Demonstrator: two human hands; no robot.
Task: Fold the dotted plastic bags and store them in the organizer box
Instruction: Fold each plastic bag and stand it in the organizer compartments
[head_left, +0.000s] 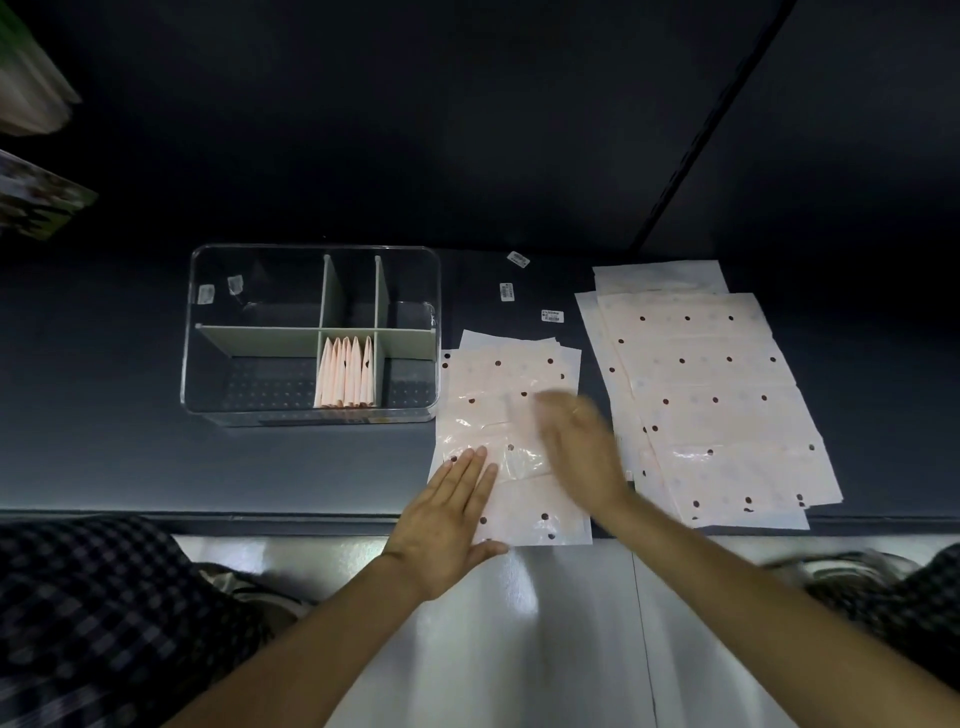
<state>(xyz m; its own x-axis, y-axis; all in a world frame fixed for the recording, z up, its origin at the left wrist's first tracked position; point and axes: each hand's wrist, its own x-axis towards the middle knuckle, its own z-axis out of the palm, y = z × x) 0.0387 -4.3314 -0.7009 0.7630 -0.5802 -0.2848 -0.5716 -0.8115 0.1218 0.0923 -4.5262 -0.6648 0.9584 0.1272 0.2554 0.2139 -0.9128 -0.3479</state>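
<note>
I see the left hand (451, 514) flat, fingers straight, pressing the dotted bag (511, 441) at the counter (156, 457) edge; the blurred right hand (582, 447) lies open on it. Folded bags (345, 371) stand in the organizer box (311, 335) just left; an unfolded stack (701, 400) lies right.

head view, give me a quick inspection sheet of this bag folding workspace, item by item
surface: dark matte tabletop, dimly lit.
job's things: clear plastic organizer box with grey dividers; folded pink bags stand in its near middle compartment. One pale pink dotted plastic bag lies flat beside the box; a stack of unfolded dotted bags lies to the right.
clutter: three small white barcode stickers on the table behind the bags.
hands: left hand flat on the bag's near left edge; right hand over the bag, motion-blurred.
cables: nothing seen.
surroundings: checked fabric at the lower corners; pale floor below the table edge.
</note>
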